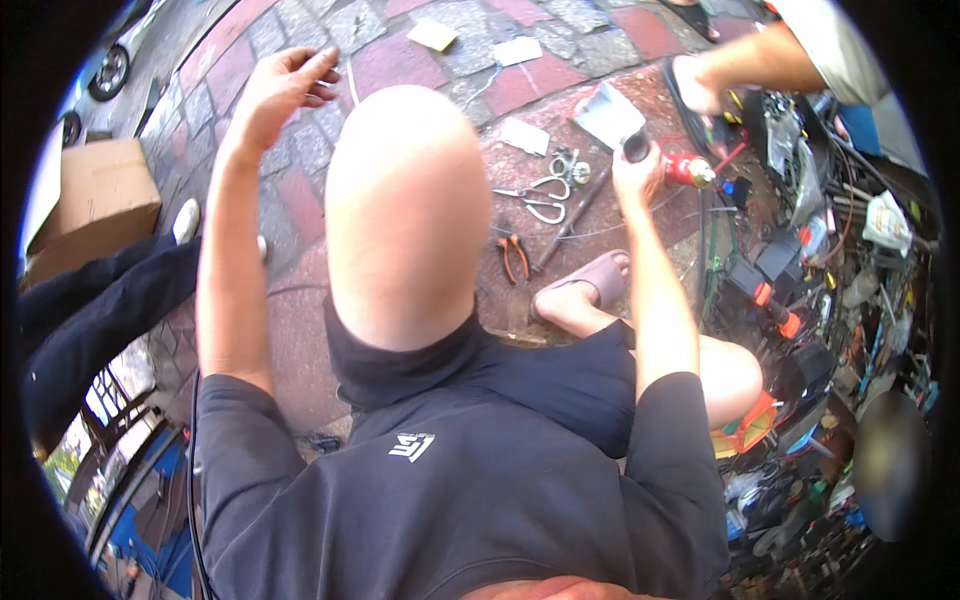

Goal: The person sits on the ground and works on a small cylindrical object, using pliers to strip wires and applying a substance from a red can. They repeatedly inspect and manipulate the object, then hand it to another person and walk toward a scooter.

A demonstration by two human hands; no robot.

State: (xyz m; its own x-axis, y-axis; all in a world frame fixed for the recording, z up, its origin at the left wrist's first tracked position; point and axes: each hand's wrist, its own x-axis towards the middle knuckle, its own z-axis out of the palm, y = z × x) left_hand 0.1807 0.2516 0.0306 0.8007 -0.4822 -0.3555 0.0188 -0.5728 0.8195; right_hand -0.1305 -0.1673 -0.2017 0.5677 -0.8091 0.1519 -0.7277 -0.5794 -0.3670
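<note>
My left hand [283, 92] is raised over the paving to the left of my knee, its fingers loosely apart with nothing in them. On the right, my right hand [638, 180] is closed around a red-and-black tool [688, 170] with a shiny metal end; its exact kind is unclear. A whitish sheet-like piece [610, 115] lies just beyond that hand. Scissors [545, 198] with pale loop handles rest on the ground between my knee and right hand. Closer to me are orange-handled pliers [515, 258], beside a long dark rod [572, 222].
Small pale pads [432, 35] lie on the far paving. Another person's sandalled foot [695, 95] is close beyond my right hand. Tools, cables and scrap [810, 290] crowd the right side. At left stand a cardboard box [100, 195] and a person's dark-trousered legs [110, 300].
</note>
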